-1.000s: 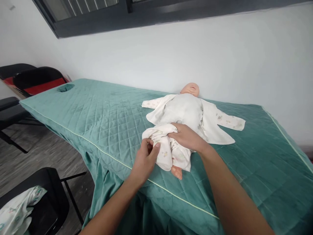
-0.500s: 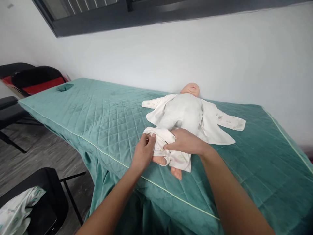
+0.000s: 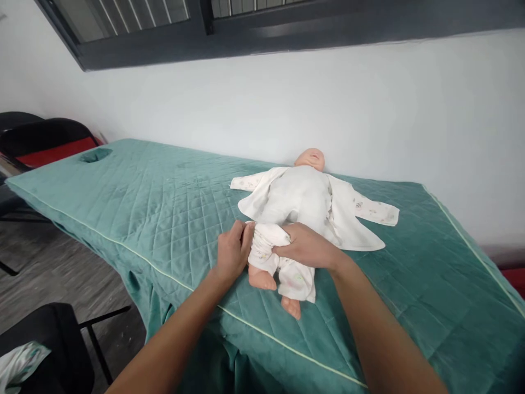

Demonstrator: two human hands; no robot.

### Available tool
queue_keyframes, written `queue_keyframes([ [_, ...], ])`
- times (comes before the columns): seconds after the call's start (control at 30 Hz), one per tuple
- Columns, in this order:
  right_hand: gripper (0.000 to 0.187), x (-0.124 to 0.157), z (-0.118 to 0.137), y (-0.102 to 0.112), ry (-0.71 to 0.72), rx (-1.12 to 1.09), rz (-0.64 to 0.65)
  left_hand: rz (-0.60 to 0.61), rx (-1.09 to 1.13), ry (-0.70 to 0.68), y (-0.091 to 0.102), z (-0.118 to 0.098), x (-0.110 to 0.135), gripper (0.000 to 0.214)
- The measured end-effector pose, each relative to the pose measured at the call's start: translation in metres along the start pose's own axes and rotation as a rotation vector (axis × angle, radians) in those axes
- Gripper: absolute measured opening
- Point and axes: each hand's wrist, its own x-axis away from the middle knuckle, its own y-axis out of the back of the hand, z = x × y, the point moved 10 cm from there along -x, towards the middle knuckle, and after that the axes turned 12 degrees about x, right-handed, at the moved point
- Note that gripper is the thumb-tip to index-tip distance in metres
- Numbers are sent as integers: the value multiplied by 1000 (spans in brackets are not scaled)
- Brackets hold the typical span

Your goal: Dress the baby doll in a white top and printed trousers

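A baby doll (image 3: 308,158) lies on its back with its head toward the wall and its bare feet toward me. Its white jacket (image 3: 353,227) is spread open, sleeves out to both sides, over a white cloth torso. White printed baby trousers (image 3: 297,279) are around its lower legs, bunched up near the knees. My left hand (image 3: 234,249) is closed, pinching the trousers' edge at the left leg. My right hand (image 3: 305,246) grips the gathered fabric between the legs, thumb in front; its other fingers are partly hidden. Both feet stick out below the cuffs.
The doll rests on a bed with a green quilted cover (image 3: 164,202), which has a face hole (image 3: 95,155) at its far left. A black chair (image 3: 53,339) holding a printed cloth (image 3: 20,364) stands at the lower left. More chairs (image 3: 49,142) stand beyond the bed's left end, and a wall runs behind.
The trousers have been drawn higher on the left leg, so more of that foot shows. My left hand has shifted slightly left in view. The camera view has tilted a little.
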Motion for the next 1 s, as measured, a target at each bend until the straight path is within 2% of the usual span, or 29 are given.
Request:
queue_keyframes([
  [0.13,8,2,5,7,7,-61,-38,-77,186,53,7,9,-8,37],
  [0.23,15,4,3,12,2,-141,-38,-18,278,11,3,-3,-25,34],
  [0.37,27,10,-2,19,33,-448,-25,166,264,-142,-30,-38,-68,31],
  [0.43,27,12,-9,23,8,-563,-44,213,236,-183,-54,-45,-97,24],
  [0.5,24,13,-20,26,-53,-603,-97,222,187,-187,-77,-37,-126,19],
  [0.6,20,14,-38,40,-141,-553,-296,195,69,-92,-102,0,-158,22],
  [0.7,18,21,-52,62,-176,-468,-606,246,83,63,-114,41,-165,28],
  [0.8,14,32,-61,73,-211,-413,-816,278,62,70,-114,54,-164,27],
  [0.9,11,32,-59,68,-244,-283,-806,248,-91,-4,-108,52,-166,21],
  [1.0,11,29,-54,62,-247,-168,-744,278,-166,97,-110,62,-166,26],
])
